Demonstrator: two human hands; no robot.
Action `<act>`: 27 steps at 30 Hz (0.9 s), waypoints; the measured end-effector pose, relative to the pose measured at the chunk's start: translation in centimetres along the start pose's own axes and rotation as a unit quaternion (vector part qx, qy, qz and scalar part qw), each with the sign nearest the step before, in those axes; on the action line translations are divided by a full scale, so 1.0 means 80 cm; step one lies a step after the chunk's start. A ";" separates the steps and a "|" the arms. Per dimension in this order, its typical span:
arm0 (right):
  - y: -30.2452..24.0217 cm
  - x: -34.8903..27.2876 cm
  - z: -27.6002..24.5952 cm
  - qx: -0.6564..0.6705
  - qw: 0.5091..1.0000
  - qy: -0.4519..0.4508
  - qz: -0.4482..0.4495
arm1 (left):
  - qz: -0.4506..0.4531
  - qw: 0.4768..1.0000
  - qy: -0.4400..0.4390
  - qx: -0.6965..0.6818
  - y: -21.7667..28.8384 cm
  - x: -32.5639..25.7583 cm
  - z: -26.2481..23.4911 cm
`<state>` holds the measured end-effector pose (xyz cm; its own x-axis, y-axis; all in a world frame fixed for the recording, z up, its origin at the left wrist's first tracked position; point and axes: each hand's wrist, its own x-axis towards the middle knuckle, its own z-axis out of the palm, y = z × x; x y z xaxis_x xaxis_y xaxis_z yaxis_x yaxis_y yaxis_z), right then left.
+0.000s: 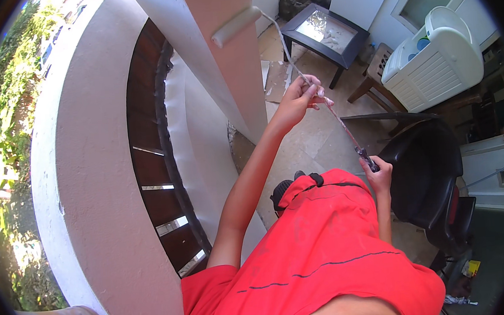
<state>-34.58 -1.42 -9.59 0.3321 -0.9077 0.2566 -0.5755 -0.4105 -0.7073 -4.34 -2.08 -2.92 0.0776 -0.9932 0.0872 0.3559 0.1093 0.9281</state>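
A long-handled paint roller [236, 26] reaches across the middle of the view, its pale sleeve against the pinkish face of a square pillar [226, 59]. My left hand [303, 99] is closed around the thin metal rod, partway between sleeve and handle, with whitish paint on its fingers. Lower and to the right, my right hand [379, 176] grips the dark, paint-smeared handle [367, 159] close to my body. The rod slants from upper left down to lower right.
A curved parapet [102, 139] with dark slats [153, 183] runs along my left. Toward the far right stand a glass-topped table [328, 30], a wooden chair [376, 79] and a white plastic basket [434, 63]. A black chair [424, 167] is close on my right.
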 end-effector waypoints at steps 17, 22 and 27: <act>0.001 -0.012 -0.018 -0.054 0.998 0.005 0.021 | -0.042 0.999 0.018 -0.007 -0.048 -0.005 -0.008; -0.001 -0.003 -0.013 -0.022 1.000 0.007 0.009 | 0.012 1.000 0.025 -0.001 -0.031 -0.001 0.001; -0.002 0.009 0.009 0.042 0.999 -0.002 -0.003 | 0.080 0.996 0.032 0.009 0.008 0.009 0.012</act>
<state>-33.73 -1.94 -9.77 0.3390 -0.9047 0.2582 -0.5087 -0.4071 -0.7586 -4.95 -2.76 -1.94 0.1919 -0.9584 0.2115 0.3174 0.2645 0.9107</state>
